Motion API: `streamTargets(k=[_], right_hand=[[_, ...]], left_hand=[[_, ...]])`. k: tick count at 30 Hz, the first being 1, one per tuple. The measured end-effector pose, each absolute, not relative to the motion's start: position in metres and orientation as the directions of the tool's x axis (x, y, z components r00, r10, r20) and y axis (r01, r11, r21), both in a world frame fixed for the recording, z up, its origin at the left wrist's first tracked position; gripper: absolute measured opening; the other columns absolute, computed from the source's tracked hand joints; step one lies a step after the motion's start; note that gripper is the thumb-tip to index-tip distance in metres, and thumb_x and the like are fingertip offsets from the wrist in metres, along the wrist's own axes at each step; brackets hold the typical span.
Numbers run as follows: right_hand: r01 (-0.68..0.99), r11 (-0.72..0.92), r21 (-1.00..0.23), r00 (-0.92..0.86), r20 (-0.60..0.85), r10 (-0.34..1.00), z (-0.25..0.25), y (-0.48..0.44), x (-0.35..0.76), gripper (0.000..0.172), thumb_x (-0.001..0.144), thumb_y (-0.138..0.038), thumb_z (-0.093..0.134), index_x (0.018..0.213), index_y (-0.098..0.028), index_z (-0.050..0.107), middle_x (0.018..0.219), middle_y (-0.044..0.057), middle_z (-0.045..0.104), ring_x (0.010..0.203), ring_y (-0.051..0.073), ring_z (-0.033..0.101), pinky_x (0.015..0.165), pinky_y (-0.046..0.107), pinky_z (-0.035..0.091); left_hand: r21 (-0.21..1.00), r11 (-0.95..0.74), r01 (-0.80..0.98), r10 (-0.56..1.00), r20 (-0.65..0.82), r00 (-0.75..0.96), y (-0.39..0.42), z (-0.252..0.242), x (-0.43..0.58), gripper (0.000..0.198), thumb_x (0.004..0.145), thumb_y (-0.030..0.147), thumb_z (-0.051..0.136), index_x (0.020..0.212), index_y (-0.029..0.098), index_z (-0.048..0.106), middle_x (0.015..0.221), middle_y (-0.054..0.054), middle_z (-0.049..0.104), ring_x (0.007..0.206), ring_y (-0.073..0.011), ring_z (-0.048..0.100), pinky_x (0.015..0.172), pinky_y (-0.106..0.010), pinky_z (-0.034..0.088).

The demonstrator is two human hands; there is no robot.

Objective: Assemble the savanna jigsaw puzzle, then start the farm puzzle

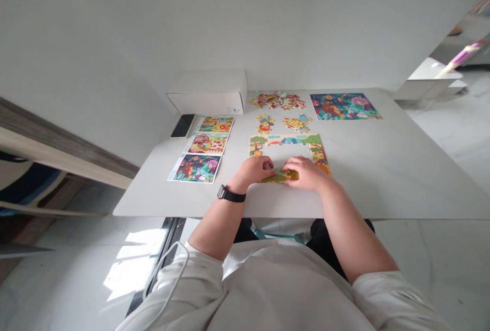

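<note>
A half-built jigsaw frame lies on the white table, with its top, left and right edges joined. My left hand and my right hand rest on its bottom edge, fingers curled and pressed down on the green and yellow pieces between them. A black watch sits on my left wrist.
Loose pieces lie in small clusters and a pile behind the frame. A finished puzzle is at the back right. A strip of reference pictures, a phone and a white box sit to the left.
</note>
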State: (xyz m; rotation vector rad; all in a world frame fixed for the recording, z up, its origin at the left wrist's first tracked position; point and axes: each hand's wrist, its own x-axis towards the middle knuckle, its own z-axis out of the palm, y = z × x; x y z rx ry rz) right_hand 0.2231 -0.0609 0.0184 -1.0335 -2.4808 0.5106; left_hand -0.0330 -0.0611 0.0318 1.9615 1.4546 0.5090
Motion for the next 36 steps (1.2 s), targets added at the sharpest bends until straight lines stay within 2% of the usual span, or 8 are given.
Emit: streamTargets(k=[8,19,31,36], right_hand=[[0.614,0.656,-0.439,-0.641,0.207,0.739,0.013,-0.060,0.221,0.035,0.078,-0.029,0.092,0.112,-0.031,0.082,0.113,0.007,0.077,0.111,0.033,0.068,0.101,0.049,0.053],[0.624,0.636,-0.453,-0.629,0.191,0.753,0.016,-0.061,0.221,0.034,0.079,-0.031,0.092,0.111,-0.032,0.082,0.113,0.007,0.075,0.112,0.032,0.067,0.101,0.047,0.052],[0.662,0.627,-0.409,-0.632,0.143,0.761,0.022,-0.064,0.218,0.032,0.080,-0.032,0.092,0.110,-0.028,0.081,0.119,0.007,0.073,0.118,0.031,0.066,0.108,0.047,0.049],[0.680,0.590,-0.435,-0.601,0.130,0.789,0.023,-0.063,0.222,0.026,0.087,-0.031,0.087,0.112,-0.029,0.082,0.116,0.006,0.074,0.114,0.029,0.068,0.104,0.044,0.051]], left_hand=[[0.673,-0.176,0.718,0.950,-0.075,0.303,-0.060,0.031,-0.031,0.015,0.079,0.037,0.084,0.087,0.025,0.077,0.070,0.001,0.071,0.062,-0.0178,0.059,0.058,-0.030,0.035],[0.666,-0.169,0.726,0.946,-0.096,0.309,-0.060,0.030,-0.031,0.014,0.082,0.036,0.081,0.089,0.025,0.077,0.072,0.000,0.072,0.064,-0.0182,0.062,0.060,-0.030,0.037],[0.589,-0.203,0.783,0.934,-0.125,0.336,-0.061,0.032,-0.031,0.017,0.088,0.036,0.077,0.101,0.024,0.076,0.082,0.002,0.076,0.071,-0.0159,0.066,0.063,-0.028,0.039],[0.575,-0.207,0.791,0.935,-0.122,0.334,-0.062,0.033,-0.030,0.017,0.088,0.036,0.077,0.101,0.024,0.076,0.082,0.002,0.076,0.072,-0.0159,0.066,0.062,-0.028,0.039]])
